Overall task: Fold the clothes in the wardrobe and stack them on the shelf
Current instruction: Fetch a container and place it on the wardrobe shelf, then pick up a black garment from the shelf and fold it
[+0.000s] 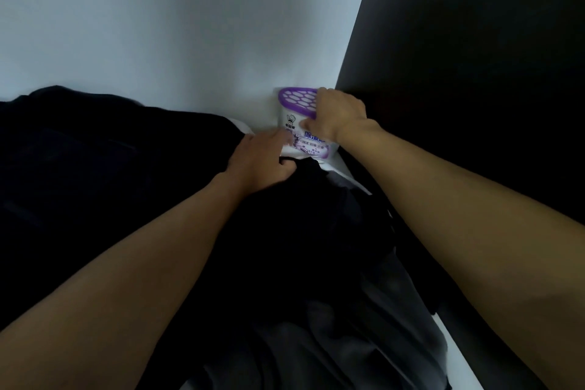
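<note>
Early stage: clothes [300, 247] look unfolded on shelf [343, 169]. Right hand [337, 112] grips tub [296, 111]; left hand [259, 161] pinches clothes.

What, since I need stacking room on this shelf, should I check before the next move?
1. Right hand grips the purple-lidded tub from above: ok.
2. Tub upright in the corner: ok.
3. Left hand holds the dark garment: cannot tell.
4. Dark garment folded: not ok, bunched.
5. Room on the shelf for stacking: not ok, mostly covered.
</note>
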A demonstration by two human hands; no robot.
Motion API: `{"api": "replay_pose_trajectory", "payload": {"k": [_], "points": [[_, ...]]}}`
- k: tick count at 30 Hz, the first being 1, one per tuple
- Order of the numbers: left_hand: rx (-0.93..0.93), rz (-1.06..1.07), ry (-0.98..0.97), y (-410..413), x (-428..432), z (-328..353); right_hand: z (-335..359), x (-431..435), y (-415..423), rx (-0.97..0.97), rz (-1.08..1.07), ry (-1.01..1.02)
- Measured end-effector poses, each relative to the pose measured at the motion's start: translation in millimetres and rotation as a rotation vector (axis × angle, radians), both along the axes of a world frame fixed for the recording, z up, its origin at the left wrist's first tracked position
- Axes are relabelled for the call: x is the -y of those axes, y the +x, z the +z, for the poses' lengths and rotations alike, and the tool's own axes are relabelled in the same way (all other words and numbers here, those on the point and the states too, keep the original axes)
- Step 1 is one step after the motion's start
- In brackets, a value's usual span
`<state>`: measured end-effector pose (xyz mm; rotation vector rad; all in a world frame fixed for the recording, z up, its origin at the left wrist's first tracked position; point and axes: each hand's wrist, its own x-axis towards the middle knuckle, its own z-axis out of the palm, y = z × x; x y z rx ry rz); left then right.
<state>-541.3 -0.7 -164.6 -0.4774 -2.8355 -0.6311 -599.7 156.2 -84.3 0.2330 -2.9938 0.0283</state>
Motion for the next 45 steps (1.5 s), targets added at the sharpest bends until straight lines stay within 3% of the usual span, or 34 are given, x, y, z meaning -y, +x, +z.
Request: {"api": "replay_pose_trajectory", "payload": {"k": [5,11,16,24,33,39,45], "points": [[0.046,-0.026,-0.025,2,-1,4,-4,1,2,0.013,-0.016,-0.108],[0.057,-0.006,-0.045,7,0,9,12,2,7,0.117,-0.048,-0.089],[-0.007,0.032,0.083,49,17,35,32,6,41,-0.078,-0.048,-0.189],[-0.185,0.143,0.317,140,90,67,51,37,126,-0.159,-0.101,-0.569],[-0.272,0.323,0.421,257,162,87,40,134,229,-0.036,0.139,-0.948],[-0.286,0.552,0.291,357,204,96,15,172,307,0.198,0.470,-0.753],[-0.251,0.735,-0.160,463,226,96,-38,183,384,0.408,0.598,-0.633]]}}
